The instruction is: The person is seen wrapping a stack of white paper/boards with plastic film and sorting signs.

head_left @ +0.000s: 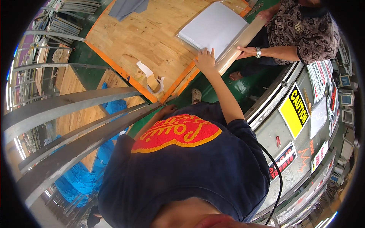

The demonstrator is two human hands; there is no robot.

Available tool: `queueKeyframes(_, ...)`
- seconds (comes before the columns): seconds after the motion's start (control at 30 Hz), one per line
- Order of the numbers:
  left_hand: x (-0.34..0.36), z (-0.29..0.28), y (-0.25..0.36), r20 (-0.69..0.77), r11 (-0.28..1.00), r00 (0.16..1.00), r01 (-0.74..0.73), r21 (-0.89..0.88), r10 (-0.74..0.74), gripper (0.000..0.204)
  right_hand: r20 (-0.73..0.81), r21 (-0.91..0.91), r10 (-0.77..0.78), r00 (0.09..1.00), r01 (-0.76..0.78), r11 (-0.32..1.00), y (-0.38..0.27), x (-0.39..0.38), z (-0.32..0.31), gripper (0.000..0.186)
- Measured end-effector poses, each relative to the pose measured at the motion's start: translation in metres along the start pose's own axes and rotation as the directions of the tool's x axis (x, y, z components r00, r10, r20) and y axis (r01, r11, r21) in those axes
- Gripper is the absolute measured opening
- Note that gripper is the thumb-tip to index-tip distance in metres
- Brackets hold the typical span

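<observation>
My right hand (206, 59) reaches onto the wooden table (125, 45), fingers apart, touching the near edge of a stack of white sheets (215, 24). Alongside the stack is a long pale brown board or roll (236, 45), gripped by a co-worker's two hands (245, 52). My left hand (167, 111) is low beside a metal rail, partly behind my dark shirt; its fingers are unclear. A tape roll (156, 85) with a pale strip lies near the table's corner, and a grey cloth (125, 7) rests at the far side.
The co-worker (285, 26) stands at the right. Metal racks (57, 110) with blue fabric (83, 178) and wooden boards fill the left. A metal table with sign sheets (293, 110) runs along the right side. A black cable (275, 161) hangs by my right shoulder.
</observation>
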State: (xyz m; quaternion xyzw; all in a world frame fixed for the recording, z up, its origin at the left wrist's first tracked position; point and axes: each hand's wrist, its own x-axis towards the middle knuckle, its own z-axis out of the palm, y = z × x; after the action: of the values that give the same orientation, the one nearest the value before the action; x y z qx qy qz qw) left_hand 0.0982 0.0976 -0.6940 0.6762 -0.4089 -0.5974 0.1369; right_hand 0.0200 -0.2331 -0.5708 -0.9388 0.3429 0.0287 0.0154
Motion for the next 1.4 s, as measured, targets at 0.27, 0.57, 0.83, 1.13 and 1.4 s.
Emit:
queueKeyframes(0.27, 0.007, 0.008, 0.002, -0.038, 1.0, 0.999, 0.022, 0.017, -0.021, 0.048, 0.002, 0.094, 0.018, 1.0, -0.018, 0.995, 0.006, 0.0, 0.004, 0.053)
queueKeyframes(0.57, 0.009, 0.005, 0.021, 0.017, 0.998, 1.0, 0.023, 0.066, -0.024, 0.048, 0.073, 0.225, 0.018, 0.997, -0.034, 0.974, 0.015, 0.002, -0.008, 0.046)
queueKeyframes(0.83, 0.026, -0.03, 0.105, -0.061, 0.964, 0.964, -0.253, 0.085, 0.259, 0.03, -0.009, 0.306, 0.039, 0.999, -0.034, 0.952, 0.021, -0.001, -0.001, 0.042)
queueKeyframes(1.13, 0.06, -0.127, 0.265, -0.51, 0.753, 0.743, -0.61, -0.248, 0.433, 0.025, -0.161, 0.426, 0.099, 0.982, -0.021, 0.904, 0.026, -0.009, -0.004, 0.034)
queueKeyframes(1.4, 0.078, -0.162, 0.292, -0.73, 0.74, 0.612, -0.635, -0.223, 0.305, 0.023, -0.404, 0.826, 0.139, 0.904, 0.295, 0.48, -0.021, -0.064, 0.0, 0.014)
